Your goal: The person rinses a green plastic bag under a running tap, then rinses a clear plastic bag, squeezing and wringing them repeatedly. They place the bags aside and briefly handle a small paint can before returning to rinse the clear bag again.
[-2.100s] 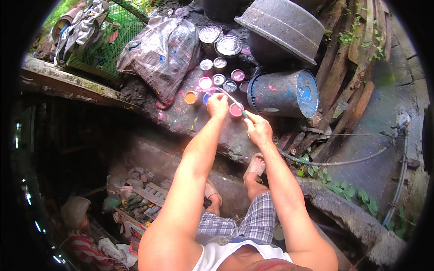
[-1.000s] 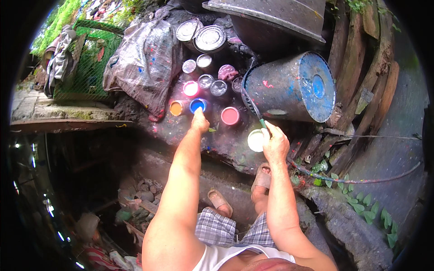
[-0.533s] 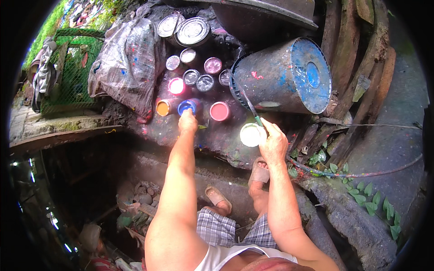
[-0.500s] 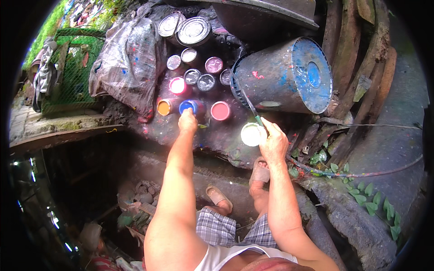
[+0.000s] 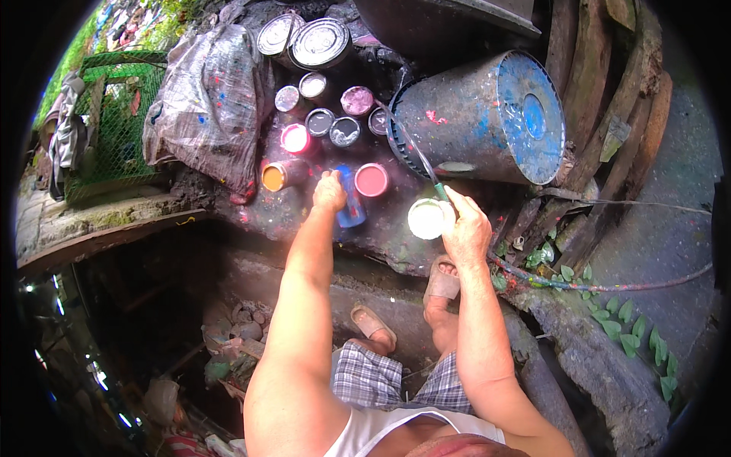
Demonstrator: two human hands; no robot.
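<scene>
My left hand (image 5: 329, 192) is closed on the upper end of a blue paint container (image 5: 351, 204), which is tilted with its lower end toward me. An orange paint can (image 5: 275, 177) stands to its left, and a coral-pink one (image 5: 371, 180) to its right. My right hand (image 5: 467, 230) is wrapped around a long, thin, grey tool with a green handle (image 5: 420, 156); its exact kind is unclear. Against the fingers' left side shows a round can of white paint (image 5: 428, 219); whether the hand also grips it cannot be made out.
Several small paint cans (image 5: 333, 126) are grouped farther back, with two large lidded cans (image 5: 320, 43) behind them. A big paint-stained bucket (image 5: 487, 118) lies on its side at right, beside wooden logs (image 5: 601, 107). A plastic sheet (image 5: 205, 107) covers something at left.
The blue container has gone from upright to tilted, its lower end swinging toward me and right. My left hand has shifted slightly right with it. My right hand still holds the tool.
</scene>
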